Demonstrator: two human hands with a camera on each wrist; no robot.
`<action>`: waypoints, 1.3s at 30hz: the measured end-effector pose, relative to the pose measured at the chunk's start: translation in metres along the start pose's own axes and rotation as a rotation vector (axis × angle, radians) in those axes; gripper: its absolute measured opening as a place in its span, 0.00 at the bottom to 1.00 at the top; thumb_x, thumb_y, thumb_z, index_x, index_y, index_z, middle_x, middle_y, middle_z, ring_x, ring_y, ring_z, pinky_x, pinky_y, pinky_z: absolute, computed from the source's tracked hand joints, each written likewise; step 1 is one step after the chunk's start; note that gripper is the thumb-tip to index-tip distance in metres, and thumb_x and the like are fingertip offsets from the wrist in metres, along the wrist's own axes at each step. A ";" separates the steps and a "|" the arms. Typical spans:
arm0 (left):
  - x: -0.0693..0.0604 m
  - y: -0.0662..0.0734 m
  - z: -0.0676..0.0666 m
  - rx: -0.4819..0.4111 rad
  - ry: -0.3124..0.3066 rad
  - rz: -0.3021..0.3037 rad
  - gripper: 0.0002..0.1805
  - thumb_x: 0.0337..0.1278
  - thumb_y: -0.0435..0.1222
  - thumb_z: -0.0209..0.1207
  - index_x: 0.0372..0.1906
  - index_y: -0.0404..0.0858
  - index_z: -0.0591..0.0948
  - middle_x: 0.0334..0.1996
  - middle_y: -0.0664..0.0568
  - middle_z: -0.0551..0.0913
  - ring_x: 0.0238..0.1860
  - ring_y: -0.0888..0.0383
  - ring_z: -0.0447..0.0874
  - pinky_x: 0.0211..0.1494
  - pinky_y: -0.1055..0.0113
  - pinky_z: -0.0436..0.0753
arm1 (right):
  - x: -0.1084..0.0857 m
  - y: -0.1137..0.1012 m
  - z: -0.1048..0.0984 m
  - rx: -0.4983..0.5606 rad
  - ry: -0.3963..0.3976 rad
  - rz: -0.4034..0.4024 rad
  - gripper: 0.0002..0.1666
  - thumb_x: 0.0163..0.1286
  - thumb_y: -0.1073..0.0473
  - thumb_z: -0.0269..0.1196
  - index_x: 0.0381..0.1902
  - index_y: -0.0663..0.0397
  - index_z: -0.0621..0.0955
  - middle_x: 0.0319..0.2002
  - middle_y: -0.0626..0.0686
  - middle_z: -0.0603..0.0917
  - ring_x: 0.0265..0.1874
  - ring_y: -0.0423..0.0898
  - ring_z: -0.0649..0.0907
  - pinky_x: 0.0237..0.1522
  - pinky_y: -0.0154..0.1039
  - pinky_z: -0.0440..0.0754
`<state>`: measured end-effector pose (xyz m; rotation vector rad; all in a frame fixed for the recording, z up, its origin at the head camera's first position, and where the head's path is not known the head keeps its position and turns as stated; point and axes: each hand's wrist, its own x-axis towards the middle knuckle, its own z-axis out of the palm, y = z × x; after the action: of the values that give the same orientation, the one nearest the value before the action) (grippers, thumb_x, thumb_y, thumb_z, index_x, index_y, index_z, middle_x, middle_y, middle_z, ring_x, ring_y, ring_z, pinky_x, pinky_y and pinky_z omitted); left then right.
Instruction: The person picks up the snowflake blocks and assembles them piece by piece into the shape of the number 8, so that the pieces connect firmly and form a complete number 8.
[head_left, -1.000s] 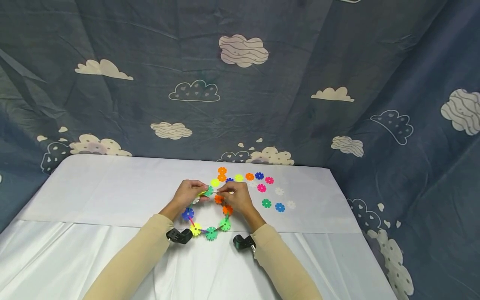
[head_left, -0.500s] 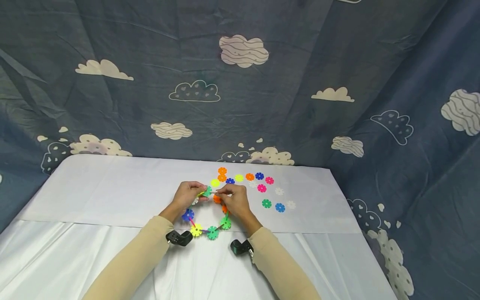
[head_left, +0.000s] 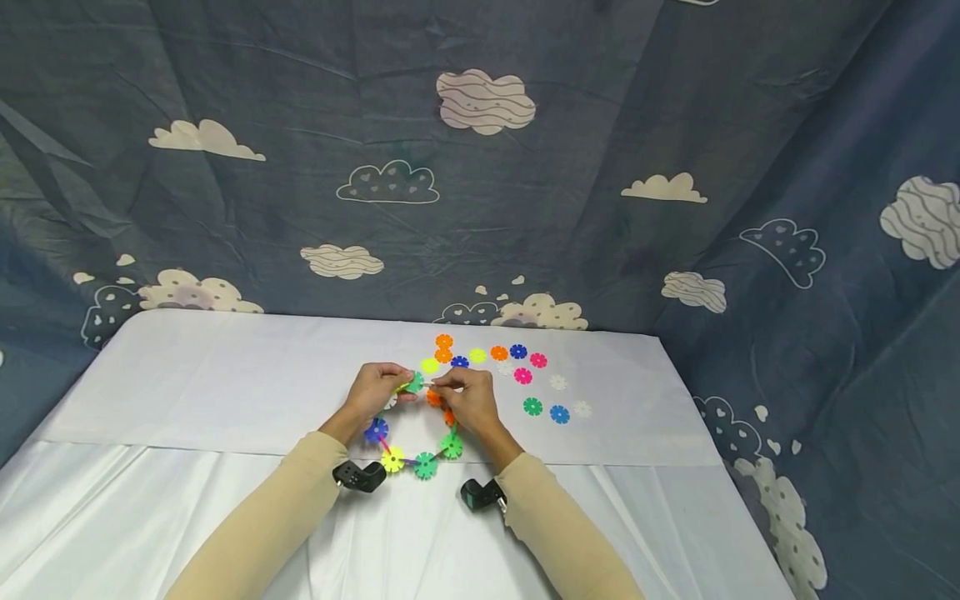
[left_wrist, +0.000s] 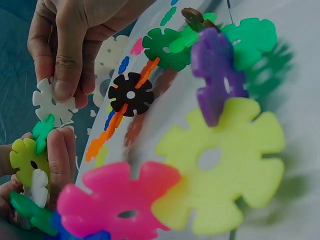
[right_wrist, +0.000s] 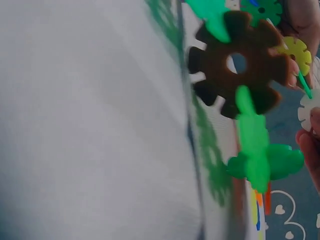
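Chain of slotted discs loops across the white cloth. The left hand grips its yellow disc, apparently to steady that end, while the right hand pinches a white disc against a green disc, likely to align them.

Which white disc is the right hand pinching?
The white disc held in the right hand, touching a green disc; other white discs lie loose on the table or sit along the chain.

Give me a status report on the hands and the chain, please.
Left hand gripping chain near end; right hand pinching white disc against green disc. Loose discs beyond, not blocking.
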<state>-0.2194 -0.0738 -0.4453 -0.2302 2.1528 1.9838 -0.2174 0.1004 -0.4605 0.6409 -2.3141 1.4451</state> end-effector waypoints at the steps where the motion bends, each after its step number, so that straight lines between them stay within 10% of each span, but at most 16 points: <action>1: 0.000 -0.001 0.000 0.000 0.004 -0.004 0.11 0.67 0.33 0.56 0.43 0.26 0.80 0.35 0.46 0.82 0.26 0.61 0.85 0.40 0.65 0.85 | -0.001 0.000 0.000 0.000 0.002 0.003 0.03 0.53 0.75 0.70 0.26 0.66 0.86 0.25 0.58 0.87 0.24 0.51 0.86 0.30 0.34 0.84; 10: 0.000 -0.002 -0.001 0.000 0.001 -0.006 0.12 0.67 0.33 0.57 0.43 0.25 0.80 0.37 0.45 0.81 0.26 0.60 0.85 0.38 0.67 0.85 | -0.005 0.000 0.007 -0.013 0.027 0.024 0.04 0.54 0.75 0.70 0.26 0.64 0.86 0.25 0.56 0.87 0.26 0.49 0.86 0.32 0.33 0.84; 14: 0.002 -0.002 -0.006 0.040 -0.028 -0.007 0.12 0.67 0.33 0.56 0.43 0.26 0.80 0.36 0.45 0.82 0.26 0.59 0.86 0.37 0.68 0.83 | -0.004 0.001 0.003 -0.032 -0.098 0.086 0.04 0.57 0.68 0.70 0.33 0.62 0.86 0.30 0.55 0.87 0.31 0.48 0.86 0.38 0.36 0.84; 21: 0.006 -0.005 -0.018 0.112 0.038 -0.010 0.13 0.66 0.37 0.58 0.43 0.29 0.81 0.38 0.46 0.83 0.27 0.63 0.81 0.36 0.71 0.79 | 0.001 0.011 -0.005 -0.145 -0.307 0.374 0.34 0.57 0.53 0.73 0.59 0.58 0.77 0.48 0.54 0.81 0.44 0.49 0.77 0.51 0.43 0.78; 26: 0.007 -0.006 -0.019 0.145 0.015 -0.017 0.13 0.66 0.38 0.58 0.43 0.30 0.81 0.42 0.45 0.82 0.33 0.60 0.80 0.40 0.69 0.77 | 0.006 0.016 0.004 -0.267 -0.432 0.377 0.34 0.56 0.48 0.73 0.57 0.59 0.79 0.43 0.52 0.78 0.39 0.47 0.73 0.43 0.39 0.74; 39: 0.007 -0.010 -0.026 0.072 0.064 0.006 0.13 0.66 0.35 0.57 0.45 0.27 0.80 0.31 0.48 0.83 0.22 0.63 0.83 0.33 0.72 0.78 | 0.004 0.013 0.004 -0.038 -0.171 0.409 0.19 0.56 0.63 0.73 0.44 0.62 0.80 0.31 0.53 0.83 0.30 0.43 0.80 0.35 0.34 0.82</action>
<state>-0.2252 -0.1005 -0.4544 -0.2797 2.2618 1.9238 -0.2280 0.1012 -0.4703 0.2984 -2.7181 1.5601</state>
